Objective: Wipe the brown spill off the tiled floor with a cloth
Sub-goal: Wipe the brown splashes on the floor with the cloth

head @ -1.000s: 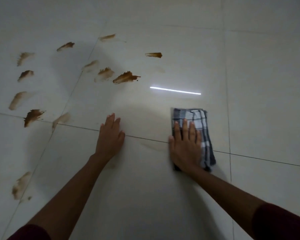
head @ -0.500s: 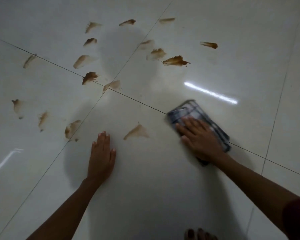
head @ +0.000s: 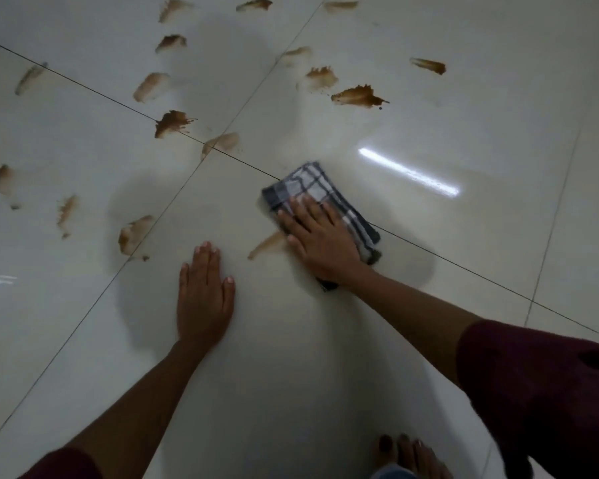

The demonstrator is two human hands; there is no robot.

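Note:
A folded grey-and-white checked cloth [head: 308,186] lies flat on the pale glossy tiled floor [head: 481,108]. My right hand [head: 320,236] presses flat on the cloth's near half, fingers spread and pointing left. A brown smear [head: 267,244] touches the cloth's left edge by my fingertips. My left hand [head: 203,292] rests palm down on the bare tile, left of and nearer than the cloth, holding nothing. Several more brown smears dot the floor, such as a dark smear [head: 358,96] beyond the cloth and another [head: 172,122] at the upper left.
Dark grout lines [head: 125,100] cross the tiles. A bright strip of reflected light [head: 408,172] lies right of the cloth. My bare toes [head: 407,454] show at the bottom edge. Dark red sleeves cover both upper arms.
My right hand has slid the cloth left, reaching the brown smear near my left hand. The view has tilted further down and left. My left hand stays planted.

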